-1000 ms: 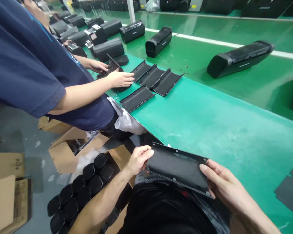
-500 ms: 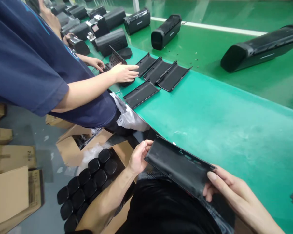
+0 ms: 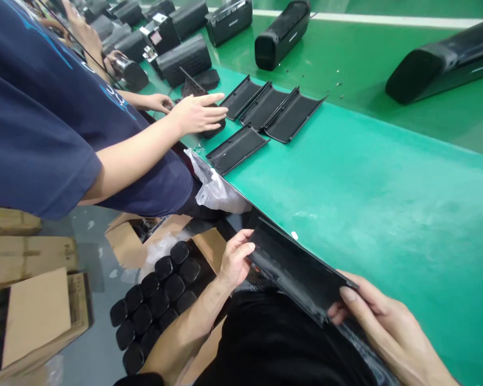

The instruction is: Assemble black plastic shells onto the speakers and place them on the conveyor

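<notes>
A long black plastic panel (image 3: 295, 271) is held at its two ends above my lap, close to the bench's front edge. My left hand (image 3: 237, 257) pinches its left end, thumb on the near face. At the right end, my right hand (image 3: 380, 316) grips the panel with the thumb on top and the fingers partly hidden under it. The panel's face looks dark and glossy, and its cutouts cannot be made out. Farther along the green bench (image 3: 366, 203) lie several similar black curved panels (image 3: 293, 115).
A co-worker's hand (image 3: 199, 113) reaches over dark parts at the left. Black speakers (image 3: 282, 35) stand along the far side. Below the bench are a clear plastic bag (image 3: 215, 190), a box of black end caps (image 3: 159, 300) and cardboard boxes (image 3: 36, 316).
The panel has tilted in my hands, so its inner face and slots no longer show as before. My left hand has moved slightly right. The view has shifted a little.
</notes>
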`<state>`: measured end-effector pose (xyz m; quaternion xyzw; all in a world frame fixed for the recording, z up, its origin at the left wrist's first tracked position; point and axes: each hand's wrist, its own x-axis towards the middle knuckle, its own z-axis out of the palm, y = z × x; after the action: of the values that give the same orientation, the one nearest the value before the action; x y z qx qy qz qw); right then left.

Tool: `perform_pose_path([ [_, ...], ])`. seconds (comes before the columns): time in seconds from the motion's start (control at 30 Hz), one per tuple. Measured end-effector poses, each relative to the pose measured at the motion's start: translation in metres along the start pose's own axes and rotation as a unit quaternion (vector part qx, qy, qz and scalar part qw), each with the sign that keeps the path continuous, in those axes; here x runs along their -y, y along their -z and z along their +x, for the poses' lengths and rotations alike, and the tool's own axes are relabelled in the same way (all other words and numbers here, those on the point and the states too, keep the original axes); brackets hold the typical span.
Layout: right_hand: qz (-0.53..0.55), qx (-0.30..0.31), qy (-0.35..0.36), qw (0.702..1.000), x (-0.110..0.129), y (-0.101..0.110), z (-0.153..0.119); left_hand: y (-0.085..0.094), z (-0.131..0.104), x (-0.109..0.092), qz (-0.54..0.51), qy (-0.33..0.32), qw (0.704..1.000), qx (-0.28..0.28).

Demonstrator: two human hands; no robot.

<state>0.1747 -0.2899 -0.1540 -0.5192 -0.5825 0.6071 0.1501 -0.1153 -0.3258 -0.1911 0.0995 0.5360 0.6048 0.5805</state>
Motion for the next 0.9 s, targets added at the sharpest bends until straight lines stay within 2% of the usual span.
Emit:
perform_pose_path([
  [0.13,0.051,-0.017,-0.025,0.998,0.016,-0.004,-0.002,-0.002,-0.002,-0.005,0.012,0.001,1.000,-0.003],
  [0.23,0.161,-0.024,-0.066,0.985,0.027,-0.009,-0.001,-0.006,-0.008,-0.004,-0.020,-0.010,0.999,0.030],
  [0.37,0.303,0.001,-0.093,0.948,0.032,-0.020,0.003,-0.021,-0.015,0.010,-0.047,0.004,0.992,0.115],
  [0.43,0.326,0.026,-0.091,0.941,0.032,-0.023,0.006,-0.028,-0.015,0.017,-0.026,0.040,0.983,0.175],
  [0.5,0.302,0.068,-0.079,0.948,0.037,-0.015,0.012,-0.029,-0.011,0.022,-0.014,0.068,0.975,0.213],
  [0.57,0.225,0.074,-0.046,0.970,0.054,0.007,0.025,-0.024,-0.004,0.024,-0.030,0.071,0.972,0.220],
  [0.6,0.170,0.045,-0.030,0.984,0.066,0.025,0.037,-0.019,0.000,0.024,-0.045,0.068,0.972,0.222],
  [0.67,0.063,-0.084,0.002,0.994,0.099,0.070,0.071,-0.006,0.006,0.024,-0.090,0.061,0.964,0.243],
  [0.7,0.022,-0.192,-0.006,0.981,0.117,0.095,0.095,0.000,0.009,0.023,-0.119,0.060,0.956,0.263],
  [0.73,0.012,-0.262,-0.009,0.965,0.135,0.121,0.121,0.006,0.010,0.023,-0.150,0.060,0.945,0.285],
  [0.77,0.010,-0.303,-0.012,0.953,0.153,0.146,0.149,0.011,0.011,0.022,-0.180,0.062,0.933,0.306],
  [0.83,0.010,-0.345,-0.046,0.937,0.185,0.188,0.203,0.017,0.011,0.018,-0.224,0.064,0.914,0.331],
  [0.9,-0.006,-0.368,-0.067,0.927,0.210,0.213,0.248,0.018,0.010,0.012,-0.242,0.064,0.909,0.335],
])
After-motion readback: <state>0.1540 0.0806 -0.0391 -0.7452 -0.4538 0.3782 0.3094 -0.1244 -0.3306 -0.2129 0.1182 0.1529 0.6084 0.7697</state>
